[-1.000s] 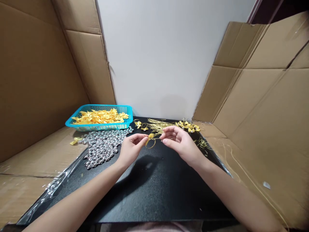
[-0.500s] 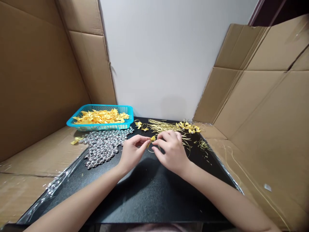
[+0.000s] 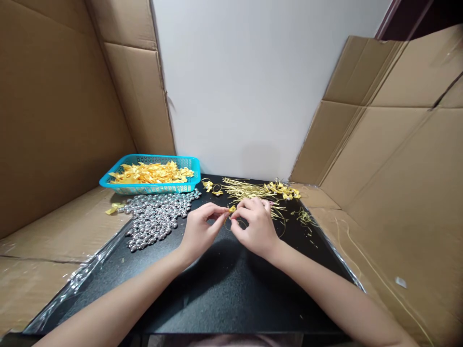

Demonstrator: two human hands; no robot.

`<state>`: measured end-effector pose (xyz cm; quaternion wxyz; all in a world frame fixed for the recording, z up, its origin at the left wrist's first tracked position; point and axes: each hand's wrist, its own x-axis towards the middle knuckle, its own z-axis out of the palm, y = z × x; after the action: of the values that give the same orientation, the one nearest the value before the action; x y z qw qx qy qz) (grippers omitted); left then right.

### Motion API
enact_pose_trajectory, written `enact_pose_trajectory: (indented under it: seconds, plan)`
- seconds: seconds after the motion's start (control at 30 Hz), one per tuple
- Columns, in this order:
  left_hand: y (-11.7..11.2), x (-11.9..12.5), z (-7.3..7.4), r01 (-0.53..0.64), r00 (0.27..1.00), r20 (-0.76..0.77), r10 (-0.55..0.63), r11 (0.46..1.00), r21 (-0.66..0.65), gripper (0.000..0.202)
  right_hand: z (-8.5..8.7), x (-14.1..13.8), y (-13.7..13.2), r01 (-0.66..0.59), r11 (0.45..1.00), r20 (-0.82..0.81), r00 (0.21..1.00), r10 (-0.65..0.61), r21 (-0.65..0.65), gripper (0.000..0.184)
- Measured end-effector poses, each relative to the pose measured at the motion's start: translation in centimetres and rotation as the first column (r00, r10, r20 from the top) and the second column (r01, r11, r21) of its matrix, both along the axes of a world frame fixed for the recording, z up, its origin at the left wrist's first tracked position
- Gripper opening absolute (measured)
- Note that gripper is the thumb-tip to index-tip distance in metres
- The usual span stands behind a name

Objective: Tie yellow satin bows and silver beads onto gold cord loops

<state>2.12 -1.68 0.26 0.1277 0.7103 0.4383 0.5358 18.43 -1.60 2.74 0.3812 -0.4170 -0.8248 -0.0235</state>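
My left hand (image 3: 203, 229) pinches a small yellow ribbon bow (image 3: 232, 210) between thumb and fingertips, above the middle of the black table. My right hand (image 3: 255, 224) faces it from the right, thumb and index finger closed together at the bow's edge on a thin gold wire tie (image 3: 227, 224). Part of that tie curves in a loop below the fingers. The fingertips hide the spot where tie and bow meet. Just behind my right hand lies a bundle of straight gold wire ties (image 3: 238, 188).
A blue basket (image 3: 152, 187) of yellow ribbon bows stands at the back left. Silver beads (image 3: 155, 219) spread before it. Bows with wire loops (image 3: 285, 190) lie at the back right, near tangled tie scraps (image 3: 306, 217). Cardboard walls (image 3: 405, 144) flank the black table (image 3: 217, 299).
My right thumb and index finger have closed together on the tie; they were apart before. Both hands and the bow have shifted very slightly.
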Motion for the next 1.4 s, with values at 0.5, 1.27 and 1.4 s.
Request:
enact_pose_trajectory:
  seconds: [0.5,1.27,1.4]
  plan:
    - [1.0,-0.9,0.1,-0.071,0.995,0.077,0.070,0.997,0.006,0.011,5.2,4.0,0.1,-0.574,0.328,-0.414,0.794,0.445,-0.750,0.007]
    - [0.0,-0.1,0.5,0.035,0.993,0.112,-0.023,0.994,-0.108,0.013,0.1,0.4,0.6,0.013,1.000,0.073,0.997,-0.013,0.000,0.007]
    - [0.4,-0.1,0.3,0.123,0.960,0.273,-0.054,0.962,-0.243,0.016,0.1,0.3,0.6,0.011,0.999,0.024,1.000,-0.010,-0.050,0.012]
